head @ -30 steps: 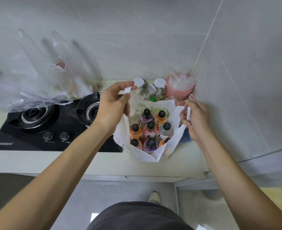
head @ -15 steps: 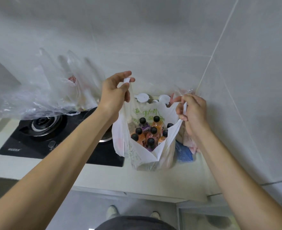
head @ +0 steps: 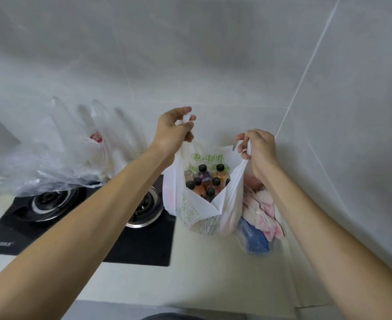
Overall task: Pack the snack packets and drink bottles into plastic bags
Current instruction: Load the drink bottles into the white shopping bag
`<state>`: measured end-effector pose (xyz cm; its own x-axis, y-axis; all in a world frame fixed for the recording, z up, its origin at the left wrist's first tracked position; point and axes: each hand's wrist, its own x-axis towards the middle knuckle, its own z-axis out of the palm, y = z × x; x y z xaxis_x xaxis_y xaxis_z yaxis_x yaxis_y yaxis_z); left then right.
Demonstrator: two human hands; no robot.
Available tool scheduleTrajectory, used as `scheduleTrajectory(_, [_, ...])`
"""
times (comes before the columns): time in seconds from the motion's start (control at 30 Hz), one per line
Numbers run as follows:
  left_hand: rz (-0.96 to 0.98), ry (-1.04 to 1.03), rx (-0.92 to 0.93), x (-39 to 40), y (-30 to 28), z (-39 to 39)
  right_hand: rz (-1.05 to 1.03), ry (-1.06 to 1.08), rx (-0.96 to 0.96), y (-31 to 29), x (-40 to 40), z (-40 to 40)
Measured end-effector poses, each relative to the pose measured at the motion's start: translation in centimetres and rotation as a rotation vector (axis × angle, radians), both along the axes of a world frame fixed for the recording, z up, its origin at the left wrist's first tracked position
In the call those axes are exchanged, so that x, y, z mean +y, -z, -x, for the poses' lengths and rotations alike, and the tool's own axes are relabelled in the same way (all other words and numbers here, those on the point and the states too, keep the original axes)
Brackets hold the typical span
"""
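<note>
While pinching one handle each, left hand and right hand closed tight, held the white bag open below the fingers, bottles upright inside, counter just beneath. Packing looked done here; next probably called for joining both handles.

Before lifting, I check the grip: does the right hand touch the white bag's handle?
Touching: in the head view, right hand fingers pinch the white bag handle.
</note>
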<state>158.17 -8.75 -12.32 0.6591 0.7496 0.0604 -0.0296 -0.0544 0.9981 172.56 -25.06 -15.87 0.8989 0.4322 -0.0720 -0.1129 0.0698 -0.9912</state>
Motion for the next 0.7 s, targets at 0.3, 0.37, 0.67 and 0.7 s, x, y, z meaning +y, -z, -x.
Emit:
scheduleTrajectory(0.3, [-0.065, 0.085, 0.061, 2.5, 0.5, -1.5, 0.073, -0.032, -0.069, 0.7, 1.4, -0.5])
scheduleTrajectory(0.37, [-0.078, 0.100, 0.072, 2.5, 1.0, -1.5, 0.100, -0.066, -0.083, 1.3, 1.3, -0.1])
scheduleTrajectory(0.67, [-0.094, 0.142, 0.111, 2.4, 2.6, -0.8, 0.138, -0.052, -0.031, 3.4, 1.1, -0.3])
scheduleTrajectory(0.7, [-0.090, 0.144, 0.119, 2.4, 2.9, -0.8, 0.152, -0.057, -0.037, 3.6, 1.0, -0.3])
